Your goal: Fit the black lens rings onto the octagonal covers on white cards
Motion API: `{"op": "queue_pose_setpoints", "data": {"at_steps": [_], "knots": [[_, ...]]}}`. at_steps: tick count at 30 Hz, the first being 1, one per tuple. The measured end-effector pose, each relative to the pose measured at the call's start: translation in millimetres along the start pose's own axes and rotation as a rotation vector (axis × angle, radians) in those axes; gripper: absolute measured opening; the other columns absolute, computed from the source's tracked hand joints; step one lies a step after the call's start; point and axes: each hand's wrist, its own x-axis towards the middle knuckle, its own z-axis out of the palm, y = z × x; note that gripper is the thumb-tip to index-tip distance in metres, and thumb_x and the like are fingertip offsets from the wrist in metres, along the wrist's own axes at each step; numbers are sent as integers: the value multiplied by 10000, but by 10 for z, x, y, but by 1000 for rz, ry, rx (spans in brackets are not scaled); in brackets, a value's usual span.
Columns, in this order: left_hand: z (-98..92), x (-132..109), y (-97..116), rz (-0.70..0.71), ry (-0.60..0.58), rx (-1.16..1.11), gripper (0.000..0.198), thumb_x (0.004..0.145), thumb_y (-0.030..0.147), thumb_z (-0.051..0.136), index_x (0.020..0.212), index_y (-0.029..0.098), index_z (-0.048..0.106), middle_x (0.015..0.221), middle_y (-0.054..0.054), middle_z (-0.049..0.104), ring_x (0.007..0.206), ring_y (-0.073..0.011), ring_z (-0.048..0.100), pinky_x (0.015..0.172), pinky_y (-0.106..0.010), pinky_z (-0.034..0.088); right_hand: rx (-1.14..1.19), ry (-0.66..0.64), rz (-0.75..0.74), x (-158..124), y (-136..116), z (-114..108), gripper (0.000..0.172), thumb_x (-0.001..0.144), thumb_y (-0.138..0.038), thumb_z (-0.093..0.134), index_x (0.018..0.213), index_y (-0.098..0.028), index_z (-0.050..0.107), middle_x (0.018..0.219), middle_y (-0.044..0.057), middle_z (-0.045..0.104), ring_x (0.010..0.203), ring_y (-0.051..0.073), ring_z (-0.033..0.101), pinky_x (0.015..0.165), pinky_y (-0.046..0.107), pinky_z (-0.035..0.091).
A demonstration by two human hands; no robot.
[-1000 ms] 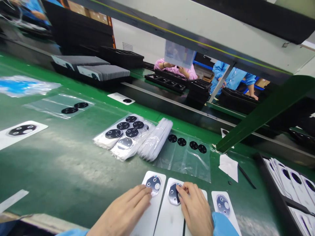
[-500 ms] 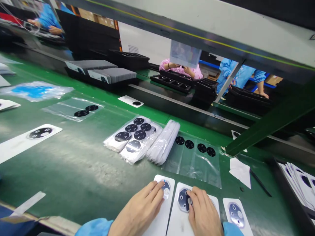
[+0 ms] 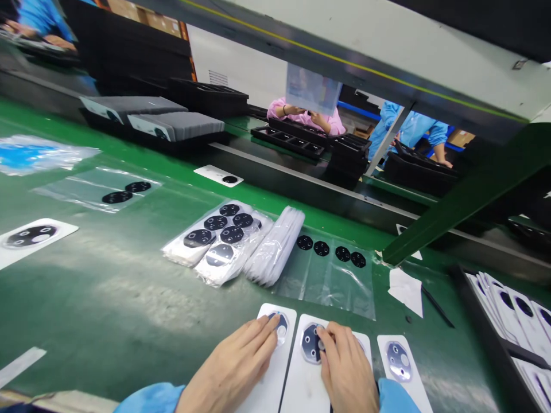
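One white panel (image 3: 275,367) lies under the left hand (image 3: 236,364) in the head view, flat on the green workbench (image 3: 142,275). The fingers of this hand are extended side by side and grip nothing; their tips rest on the dark inset (image 3: 282,331) near the panel's upper end, partly covering it.

A second white panel (image 3: 301,390) lies just beside the first, to its right, with a narrow gap between them. The right hand (image 3: 350,364) reaches over its far side. Thumb and fingertips are drawn together at the right edge of the octagonal inset (image 3: 310,343); whether a small part is pinched between them cannot be told.

A third white panel (image 3: 365,341) is partly hidden by the right hand. A fourth panel (image 3: 413,381) lies apart, farther right.

Beyond the hands, a clear plastic bag (image 3: 324,287) carries four black discs (image 3: 321,248). It adjoins a bundle of translucent sleeves (image 3: 275,246). To the right lie a white scrap (image 3: 404,292), a black stick (image 3: 437,306) and a black tray (image 3: 482,332) of panels.
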Motion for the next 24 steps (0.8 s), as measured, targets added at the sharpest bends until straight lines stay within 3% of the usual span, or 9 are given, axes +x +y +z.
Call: {"op": "queue_pose_setpoints", "data": {"at_steps": [10, 17, 20, 24], "knots": [[10, 24, -22, -98, -70, -171, 270, 861, 61, 342, 917, 177, 579, 1050, -57, 663, 917, -205, 593, 874, -384, 441, -31, -144, -18, 141, 3, -165, 331, 782, -15, 387, 995, -170, 587, 829, 74, 608, 679, 213, 593, 557, 339, 517], [21, 2, -80, -149, -23, -281, 243, 902, 142, 389, 1119, 165, 497, 1070, -76, 631, 991, -196, 577, 876, -324, 474, 310, -253, 62, 175, 125, -436, 274, 884, -148, 446, 1148, -201, 498, 1021, 71, 587, 928, 195, 589, 751, 300, 547], [-41, -35, -97, -152, 17, -258, 217, 907, 194, 424, 1104, 177, 512, 1124, -73, 627, 1047, -196, 569, 894, -307, 473, 278, -200, 71, 38, 318, -555, 300, 906, -207, 450, 1204, -220, 480, 1113, 72, 587, 1014, 191, 589, 798, 274, 542], [-35, -169, 44, -90, 33, -186, 216, 914, 260, 418, 1064, 217, 568, 1170, -48, 637, 1091, -205, 561, 914, -313, 453, 110, -129, 43, -393, 689, -651, 340, 885, -264, 516, 1224, -235, 498, 1161, 60, 618, 1037, 200, 608, 811, 268, 544]]}}
